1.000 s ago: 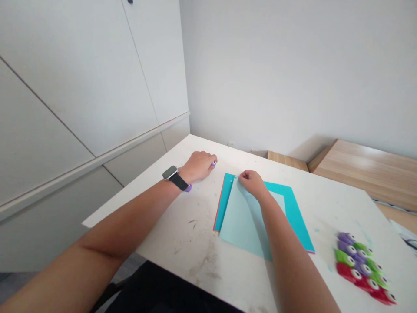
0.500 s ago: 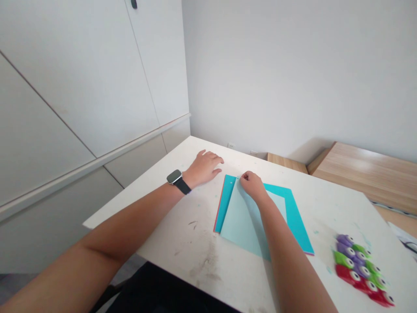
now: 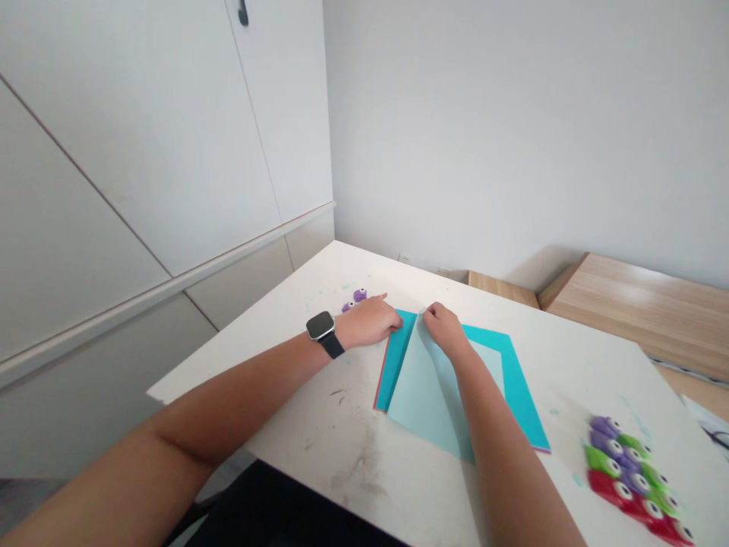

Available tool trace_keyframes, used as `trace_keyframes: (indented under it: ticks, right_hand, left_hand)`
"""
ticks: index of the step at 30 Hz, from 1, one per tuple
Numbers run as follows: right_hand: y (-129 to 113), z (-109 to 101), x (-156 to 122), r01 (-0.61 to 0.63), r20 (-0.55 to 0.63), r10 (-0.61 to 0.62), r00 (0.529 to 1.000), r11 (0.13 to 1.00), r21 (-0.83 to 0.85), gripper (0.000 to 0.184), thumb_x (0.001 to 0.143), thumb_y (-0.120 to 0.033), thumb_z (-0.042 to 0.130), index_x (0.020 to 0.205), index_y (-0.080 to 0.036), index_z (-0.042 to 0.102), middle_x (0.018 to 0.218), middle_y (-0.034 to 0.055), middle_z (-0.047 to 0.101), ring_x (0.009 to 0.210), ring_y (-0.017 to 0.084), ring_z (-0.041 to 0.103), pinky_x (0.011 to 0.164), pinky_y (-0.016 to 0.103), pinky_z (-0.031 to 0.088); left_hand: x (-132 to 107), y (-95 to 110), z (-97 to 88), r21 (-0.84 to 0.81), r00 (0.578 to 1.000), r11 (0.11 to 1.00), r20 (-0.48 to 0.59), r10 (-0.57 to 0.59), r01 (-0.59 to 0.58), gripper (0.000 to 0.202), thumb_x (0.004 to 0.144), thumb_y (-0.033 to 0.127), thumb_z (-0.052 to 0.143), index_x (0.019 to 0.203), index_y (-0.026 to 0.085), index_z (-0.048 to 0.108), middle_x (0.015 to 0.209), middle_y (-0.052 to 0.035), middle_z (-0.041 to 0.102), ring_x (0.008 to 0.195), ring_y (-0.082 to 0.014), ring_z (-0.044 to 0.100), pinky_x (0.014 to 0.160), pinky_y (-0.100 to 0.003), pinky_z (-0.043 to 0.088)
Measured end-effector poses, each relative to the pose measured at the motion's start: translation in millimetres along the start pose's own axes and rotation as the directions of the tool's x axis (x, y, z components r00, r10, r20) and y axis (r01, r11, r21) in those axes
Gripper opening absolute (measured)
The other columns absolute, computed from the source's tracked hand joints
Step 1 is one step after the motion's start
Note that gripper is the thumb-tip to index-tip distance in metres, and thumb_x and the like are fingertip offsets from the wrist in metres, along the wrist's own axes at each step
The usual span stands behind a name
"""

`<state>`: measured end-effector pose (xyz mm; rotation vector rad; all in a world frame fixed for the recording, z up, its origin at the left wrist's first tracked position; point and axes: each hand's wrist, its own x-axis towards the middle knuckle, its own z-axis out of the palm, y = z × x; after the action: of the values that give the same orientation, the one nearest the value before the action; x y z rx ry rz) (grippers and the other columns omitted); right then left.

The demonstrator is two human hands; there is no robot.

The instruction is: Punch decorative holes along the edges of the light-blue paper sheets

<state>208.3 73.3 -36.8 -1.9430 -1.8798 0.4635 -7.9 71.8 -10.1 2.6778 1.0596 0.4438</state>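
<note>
On the white table (image 3: 319,425) lies a turquoise board or folder (image 3: 521,387) with a thin red edge showing beneath it. A pale blue sheet (image 3: 427,403) rests on top at a slant. My right hand (image 3: 444,327) is closed in a pinch at the sheet's upper left corner. My left hand (image 3: 370,320), with a black-strapped watch (image 3: 322,327) on its wrist, has its fingertips bent down on the turquoise strip's upper left corner, close to my right hand. One finger sticks out; whatever the others pinch is hidden.
Two purple toys with eyes (image 3: 360,295) sit just behind my left wrist. Several purple, green and red eyed toys (image 3: 632,471) cluster at the right. White cabinets (image 3: 171,152) border the left, a wall stands behind, and wooden furniture (image 3: 654,304) is at the right.
My left hand has moved right and down from the bare table to the turquoise corner, its fingers bending in. Two purple toys behind it have come into view. My right hand stays at the sheet.
</note>
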Motion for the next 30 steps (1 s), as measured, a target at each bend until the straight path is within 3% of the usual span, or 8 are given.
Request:
trace_keyframes:
  ticks: [6, 9, 14, 17, 21, 23, 25, 30]
  right_hand:
    - [-2.8, 2.4, -3.1, 0.017, 0.0, -0.017, 1.0, 0.999, -0.028, 0.014, 0.09, -0.023, 0.047, 0.084, -0.02, 0.06, 0.086, 0.0083, 0.069, 0.086, 0.022, 0.062, 0.069, 0.027, 0.037]
    - [-4.4, 2.6, -5.2, 0.023, -0.001, -0.023, 1.0, 0.999, -0.024, 0.012, 0.089, -0.022, 0.049, 0.086, -0.02, 0.06, 0.087, 0.0071, 0.069, 0.086, 0.021, 0.062, 0.072, 0.027, 0.038]
    - [-12.5, -6.6, -12.4, 0.218, -0.034, -0.216, 0.976, 0.973, 0.082, 0.009, 0.089, -0.024, 0.052, 0.09, -0.022, 0.061, 0.09, 0.0026, 0.068, 0.087, 0.018, 0.061, 0.079, 0.026, 0.041]
    - [-21.3, -14.8, -17.9, 0.311, -0.083, -0.304, 0.949, 0.945, 0.096, 0.011, 0.091, -0.025, 0.052, 0.093, -0.022, 0.062, 0.093, 0.0022, 0.069, 0.092, 0.019, 0.061, 0.084, 0.028, 0.043]
    - [-22.9, -34.2, -23.8, 0.349, -0.2, -0.34, 0.919, 0.937, 0.008, 0.024, 0.09, -0.025, 0.055, 0.113, -0.023, 0.062, 0.111, 0.0056, 0.068, 0.109, 0.022, 0.057, 0.096, 0.034, 0.041]
    - [-9.6, -55.5, -26.4, 0.347, -0.246, -0.348, 0.904, 0.937, -0.05, 0.032, 0.089, -0.024, 0.056, 0.121, -0.022, 0.06, 0.118, 0.0071, 0.066, 0.114, 0.023, 0.056, 0.101, 0.038, 0.04]
    - [17.8, -86.7, -31.6, 0.295, -0.23, -0.313, 0.922, 0.949, -0.109, 0.032, 0.088, -0.022, 0.056, 0.12, -0.023, 0.062, 0.118, 0.0072, 0.067, 0.114, 0.024, 0.057, 0.101, 0.039, 0.041]
    - [126.7, -184.3, -75.1, -0.032, -0.131, -0.02, 0.991, 0.925, -0.378, 0.026, 0.08, -0.016, 0.063, 0.103, -0.022, 0.074, 0.103, 0.0075, 0.073, 0.101, 0.025, 0.064, 0.093, 0.034, 0.045]
  left_hand:
    - [-3.3, -22.2, -10.6, 0.225, 0.99, 0.965, -0.085, -0.116, 0.132, 0.021, 0.084, 0.024, 0.057, 0.069, 0.021, 0.072, 0.079, -0.0087, 0.073, 0.086, -0.0235, 0.067, 0.116, -0.052, 0.018]
    - [-1.2, -19.7, -12.8, 0.229, 0.981, 0.966, -0.172, -0.086, 0.125, 0.023, 0.089, 0.029, 0.053, 0.081, 0.021, 0.073, 0.088, -0.0084, 0.074, 0.094, -0.0237, 0.067, 0.115, -0.051, 0.021]
    - [4.0, -4.2, 0.3, -0.104, 0.972, 0.987, -0.191, -0.139, 0.121, 0.031, 0.089, 0.046, 0.057, 0.106, 0.023, 0.07, 0.096, -0.0057, 0.075, 0.093, -0.0214, 0.069, 0.09, -0.034, 0.047]
    - [6.3, 1.1, 11.2, -0.31, 0.973, 0.942, -0.146, -0.181, 0.129, 0.029, 0.087, 0.048, 0.06, 0.096, 0.022, 0.069, 0.087, -0.0029, 0.075, 0.083, -0.0186, 0.07, 0.075, -0.027, 0.05]
    - [7.1, 0.8, 19.8, -0.445, 0.976, 0.882, -0.071, -0.205, 0.153, 0.023, 0.086, 0.043, 0.06, 0.085, 0.021, 0.066, 0.076, -0.0009, 0.073, 0.071, -0.0166, 0.07, 0.066, -0.025, 0.049]
    - [6.3, -0.9, 23.3, -0.456, 0.978, 0.874, -0.039, -0.207, 0.167, 0.022, 0.086, 0.042, 0.06, 0.087, 0.021, 0.066, 0.077, -0.0012, 0.074, 0.069, -0.0164, 0.07, 0.065, -0.025, 0.049]
    - [5.1, -2.6, 27.0, -0.413, 0.977, 0.895, -0.047, -0.207, 0.17, 0.022, 0.085, 0.041, 0.061, 0.091, 0.021, 0.067, 0.083, -0.0026, 0.075, 0.073, -0.0178, 0.07, 0.067, -0.026, 0.05]
    - [5.7, -6.5, 35.1, -0.322, 0.978, 0.934, -0.084, -0.193, 0.156, 0.034, 0.084, 0.041, 0.061, 0.111, 0.021, 0.064, 0.093, -0.0051, 0.074, 0.086, -0.021, 0.07, 0.073, -0.028, 0.05]
